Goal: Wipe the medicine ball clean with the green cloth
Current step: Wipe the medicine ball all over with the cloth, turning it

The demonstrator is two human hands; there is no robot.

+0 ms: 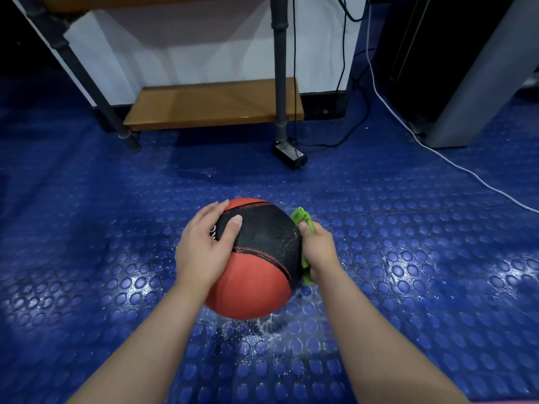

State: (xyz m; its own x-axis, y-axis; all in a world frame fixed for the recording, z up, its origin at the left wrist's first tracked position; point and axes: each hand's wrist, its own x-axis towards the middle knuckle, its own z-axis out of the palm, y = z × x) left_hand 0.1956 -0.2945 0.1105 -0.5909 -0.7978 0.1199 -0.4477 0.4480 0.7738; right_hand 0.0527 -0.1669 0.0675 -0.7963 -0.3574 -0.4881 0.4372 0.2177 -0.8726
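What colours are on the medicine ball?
Red-orange with a wide black band edged by thin red lines, on the medicine ball; head view.

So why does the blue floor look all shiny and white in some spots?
In the head view, overhead light glares off the bumpy blue floor, brightest right of the medicine ball and at far left; it also looks wet there. The wide lens bends the shelf legs near the edges, and the corners go dark.

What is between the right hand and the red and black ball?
The crumpled green cloth, pressed by the right hand against the red and black medicine ball, as the head view shows.
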